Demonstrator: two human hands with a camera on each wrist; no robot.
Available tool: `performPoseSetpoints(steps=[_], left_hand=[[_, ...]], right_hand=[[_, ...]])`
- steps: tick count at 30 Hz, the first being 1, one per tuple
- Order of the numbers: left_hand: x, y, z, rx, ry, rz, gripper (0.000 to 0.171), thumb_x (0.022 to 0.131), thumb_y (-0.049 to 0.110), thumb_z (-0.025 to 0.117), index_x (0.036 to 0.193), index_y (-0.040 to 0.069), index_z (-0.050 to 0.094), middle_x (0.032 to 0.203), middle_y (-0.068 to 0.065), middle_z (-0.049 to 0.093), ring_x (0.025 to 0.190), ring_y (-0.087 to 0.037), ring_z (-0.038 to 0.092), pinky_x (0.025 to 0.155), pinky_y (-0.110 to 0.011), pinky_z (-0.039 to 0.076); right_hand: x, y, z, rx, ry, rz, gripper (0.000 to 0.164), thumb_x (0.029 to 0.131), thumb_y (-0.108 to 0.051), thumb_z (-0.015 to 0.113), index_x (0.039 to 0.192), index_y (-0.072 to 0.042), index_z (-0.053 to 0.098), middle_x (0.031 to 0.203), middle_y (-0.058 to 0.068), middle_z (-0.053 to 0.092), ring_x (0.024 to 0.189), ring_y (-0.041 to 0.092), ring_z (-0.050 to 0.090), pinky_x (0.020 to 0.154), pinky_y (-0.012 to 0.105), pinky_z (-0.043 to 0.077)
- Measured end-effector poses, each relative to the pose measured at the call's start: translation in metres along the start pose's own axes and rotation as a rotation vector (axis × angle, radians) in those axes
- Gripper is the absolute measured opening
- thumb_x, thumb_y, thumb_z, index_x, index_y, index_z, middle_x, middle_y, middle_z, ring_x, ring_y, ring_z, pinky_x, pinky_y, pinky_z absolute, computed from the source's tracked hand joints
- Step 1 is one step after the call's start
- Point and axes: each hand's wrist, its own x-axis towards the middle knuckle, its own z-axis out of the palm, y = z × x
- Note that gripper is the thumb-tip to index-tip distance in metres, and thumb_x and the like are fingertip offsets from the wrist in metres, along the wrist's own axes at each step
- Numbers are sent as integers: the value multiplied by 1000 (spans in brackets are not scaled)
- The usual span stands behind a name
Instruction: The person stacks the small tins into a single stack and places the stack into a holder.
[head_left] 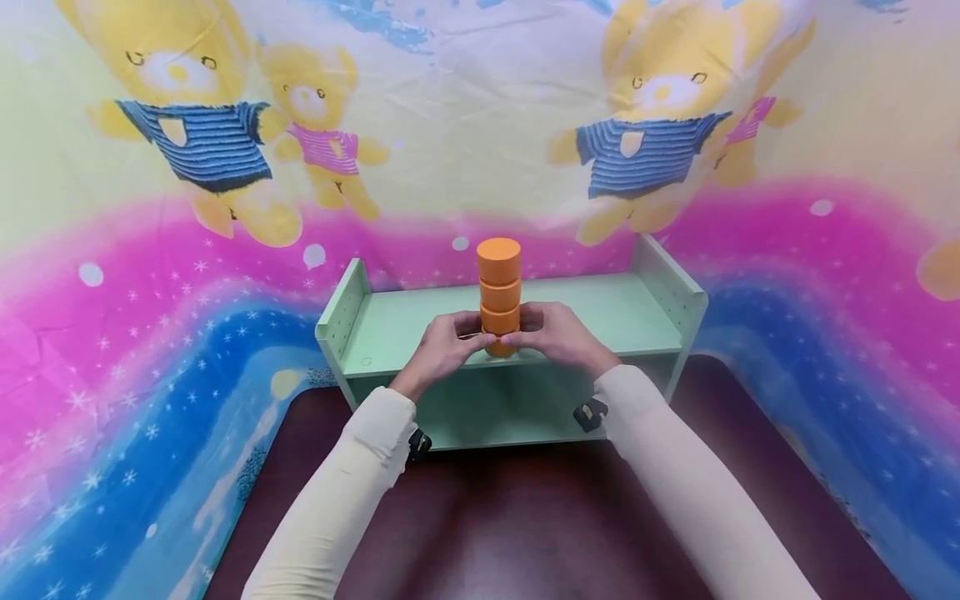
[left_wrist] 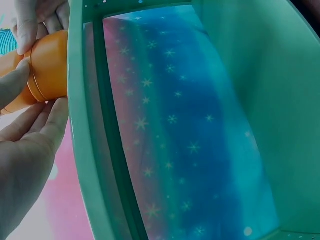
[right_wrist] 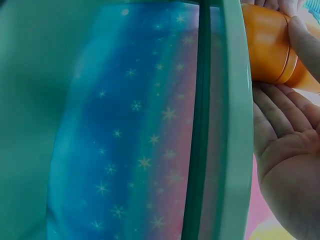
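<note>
An upright stack of several orange cylinders stands on the top board of a pale green shelf, close to its front edge. My left hand grips the lower part of the stack from the left, thumb at the front. From the right, my right hand holds the same part, its thumb almost meeting the other. In the left wrist view the bottom orange cylinder sits against the board, with a seam above it. The right wrist view shows that cylinder between thumb and fingers.
Raised side panels bound the shelf's top at left and right, and a lower compartment opens below. The shelf stands on a dark red-brown table. A printed curtain with bears hangs behind and along both sides.
</note>
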Motion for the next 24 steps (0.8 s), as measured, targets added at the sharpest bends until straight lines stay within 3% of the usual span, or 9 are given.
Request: performPoseSetpoints(steps=[15,24], left_hand=[[1,4,2,78,84,-44,40,93,23,73,128,4,67,118,-9,71,107,-23,67,91,-39,58],[2,3,2,106,96,-50,40,94,23,72,128,4,67,119,-9,70,108,-22,67,92,-39,57]], right_hand=[[5,-8,1,-35,4,36,55,88,-25,79,134,1,60,127,16,66,116,30,65,102,46,51],[7,-12,3,-50,-6,86,58,89,-28,77,136,-1,58,130,15,65,118,30,63,105,46,49]])
